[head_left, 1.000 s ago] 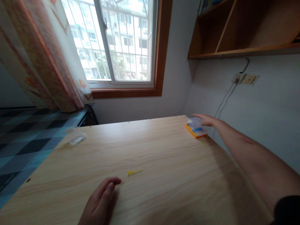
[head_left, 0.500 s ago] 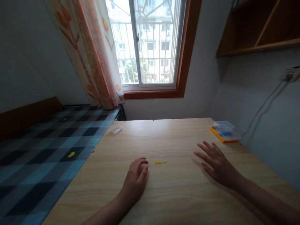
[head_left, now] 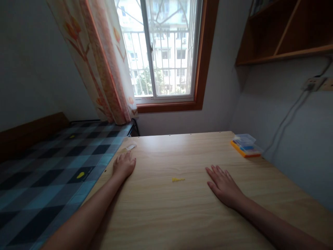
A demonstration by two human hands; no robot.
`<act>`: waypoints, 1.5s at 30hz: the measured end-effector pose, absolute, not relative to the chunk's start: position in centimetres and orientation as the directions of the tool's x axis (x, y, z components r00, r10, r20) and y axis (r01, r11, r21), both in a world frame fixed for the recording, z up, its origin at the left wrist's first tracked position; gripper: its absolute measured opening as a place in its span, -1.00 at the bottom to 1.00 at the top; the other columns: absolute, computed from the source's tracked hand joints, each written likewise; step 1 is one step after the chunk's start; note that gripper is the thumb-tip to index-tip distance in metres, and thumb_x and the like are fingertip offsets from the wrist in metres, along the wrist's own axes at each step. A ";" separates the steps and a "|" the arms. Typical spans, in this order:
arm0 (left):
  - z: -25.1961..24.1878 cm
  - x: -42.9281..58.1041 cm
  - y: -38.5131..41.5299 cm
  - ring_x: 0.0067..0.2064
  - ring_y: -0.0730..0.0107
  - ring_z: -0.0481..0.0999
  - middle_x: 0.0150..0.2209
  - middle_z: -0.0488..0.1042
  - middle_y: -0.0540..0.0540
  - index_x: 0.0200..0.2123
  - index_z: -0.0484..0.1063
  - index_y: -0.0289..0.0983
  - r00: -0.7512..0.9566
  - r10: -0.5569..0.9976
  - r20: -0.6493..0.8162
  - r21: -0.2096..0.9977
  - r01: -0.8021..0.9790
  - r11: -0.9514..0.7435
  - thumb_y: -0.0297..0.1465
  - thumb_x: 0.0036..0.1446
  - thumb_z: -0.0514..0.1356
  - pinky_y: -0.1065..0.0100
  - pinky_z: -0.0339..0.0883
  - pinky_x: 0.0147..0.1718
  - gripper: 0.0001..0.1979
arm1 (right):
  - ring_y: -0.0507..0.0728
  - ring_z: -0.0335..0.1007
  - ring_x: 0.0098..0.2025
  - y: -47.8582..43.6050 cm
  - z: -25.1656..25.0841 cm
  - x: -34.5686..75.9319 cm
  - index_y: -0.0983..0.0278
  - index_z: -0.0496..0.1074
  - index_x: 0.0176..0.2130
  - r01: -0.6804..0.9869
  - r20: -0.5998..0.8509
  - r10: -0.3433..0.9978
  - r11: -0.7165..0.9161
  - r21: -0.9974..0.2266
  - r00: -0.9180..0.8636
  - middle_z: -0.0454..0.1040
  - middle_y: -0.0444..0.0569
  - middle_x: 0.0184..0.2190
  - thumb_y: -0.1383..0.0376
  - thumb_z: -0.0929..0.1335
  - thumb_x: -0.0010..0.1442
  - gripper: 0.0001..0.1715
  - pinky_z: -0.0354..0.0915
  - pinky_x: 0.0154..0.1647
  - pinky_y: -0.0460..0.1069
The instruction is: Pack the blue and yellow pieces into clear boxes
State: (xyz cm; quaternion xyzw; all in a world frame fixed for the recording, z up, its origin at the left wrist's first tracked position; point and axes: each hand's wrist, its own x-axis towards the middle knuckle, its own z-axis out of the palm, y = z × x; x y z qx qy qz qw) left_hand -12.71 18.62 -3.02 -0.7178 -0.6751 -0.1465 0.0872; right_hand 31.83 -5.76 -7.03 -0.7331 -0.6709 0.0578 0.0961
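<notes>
My left hand [head_left: 124, 164] is at the table's left side, fingers extended, just short of a small clear plastic piece with a white label [head_left: 130, 146]. Nothing shows in its grasp. On the right, my right hand [head_left: 223, 184] rests flat on the wooden table [head_left: 161, 215] with its fingers stretched out and holds nothing. Between the two hands lies a short row of small yellow pieces [head_left: 178, 180], too small to make out in detail. Neither hand touches that row.
An orange and clear plastic case [head_left: 246, 146] with blue contents stands at the table's far right edge. To the left is a bed with a checked sheet [head_left: 65, 166]. A wooden shelf [head_left: 283, 52] hangs on the right wall, above a socket with a cable [head_left: 310, 85].
My left hand has moved away from the yellow row, leftward and forward to the clear plastic piece. My right hand has come slightly inward and lies flatter. The view has shifted a little.
</notes>
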 end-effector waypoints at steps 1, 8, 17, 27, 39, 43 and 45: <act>-3.0 -12.5 19.4 0.26 -0.16 0.34 0.24 0.38 -0.43 0.34 0.25 -0.39 0.025 0.943 0.331 0.074 0.996 -0.052 -0.17 0.30 0.03 -0.01 0.16 0.24 -0.36 | 0.32 -0.15 0.52 -5.3 -6.8 31.6 0.14 0.12 0.47 0.973 0.032 0.994 -0.098 -0.211 0.107 0.02 0.07 0.49 0.03 0.14 0.41 -0.26 -0.19 0.47 0.34; -2.7 -11.8 23.3 0.18 -0.18 0.41 0.16 0.44 -0.44 0.28 0.35 -0.33 -0.084 0.934 0.349 0.106 0.993 0.050 -0.17 0.32 0.01 -0.03 0.23 0.14 -0.43 | 0.36 -0.20 0.53 -2.3 -5.9 30.0 0.20 0.02 0.50 0.956 0.016 0.975 -0.214 -0.200 0.221 -0.04 0.15 0.50 0.02 0.13 0.44 -0.23 -0.26 0.46 0.37; -1.5 -12.0 22.9 0.01 -0.07 0.50 -0.05 0.58 -0.37 -0.13 0.55 -0.35 -0.069 0.920 0.387 0.175 0.985 0.001 -0.37 0.27 -0.01 0.07 0.31 0.03 -0.65 | 0.37 -0.22 0.53 0.1 -5.3 29.4 0.22 0.14 0.46 0.928 0.019 0.965 -0.248 -0.280 0.263 -0.03 0.18 0.50 0.01 0.15 0.43 -0.26 -0.32 0.45 0.39; -1.7 -6.7 12.0 0.35 0.02 0.24 0.27 0.36 -0.26 -0.19 0.51 -0.24 0.221 0.812 0.541 0.197 0.905 -0.378 -0.33 0.33 0.05 0.02 0.10 0.33 -0.76 | 0.30 -0.04 0.48 0.3 -5.3 30.0 0.19 0.39 0.30 0.857 0.107 0.953 -0.202 -0.474 0.284 0.19 0.11 0.43 0.11 0.22 0.40 -0.43 -0.24 0.47 0.28; 0.3 3.1 -1.4 0.22 0.00 0.35 0.15 0.41 -0.25 -0.31 0.46 -0.22 0.514 0.408 0.755 0.155 0.465 -0.872 -0.52 0.20 0.18 -0.12 0.30 0.22 -0.90 | 0.30 0.48 0.05 -0.9 -4.3 31.0 0.25 0.55 -0.44 0.481 0.350 0.883 0.171 -0.860 0.312 0.62 0.17 -0.10 -0.16 0.17 0.34 -0.30 0.35 0.11 0.16; 0.6 2.8 -0.2 0.14 0.04 0.42 0.10 0.44 -0.24 -0.31 0.45 -0.22 0.571 0.360 0.738 0.079 0.457 -0.886 -0.53 0.23 0.17 -0.01 0.44 0.09 -0.89 | 0.27 0.52 -0.06 -2.6 -3.2 29.9 0.22 0.41 -0.64 0.390 0.415 0.897 0.332 -0.859 0.150 0.62 0.13 -0.20 -0.19 0.33 0.24 -0.31 0.38 0.04 0.15; 0.5 2.2 0.5 0.12 0.06 0.45 0.09 0.46 -0.22 -0.31 0.44 -0.22 0.624 0.331 0.708 0.026 0.445 -0.895 -0.55 0.24 0.16 0.02 0.47 0.07 -0.87 | 0.26 0.53 -0.06 -3.1 -2.9 29.0 0.22 0.46 -0.62 0.359 0.423 0.904 0.376 -0.854 0.060 0.62 0.11 -0.16 -0.15 0.39 0.23 -0.37 0.38 0.05 0.14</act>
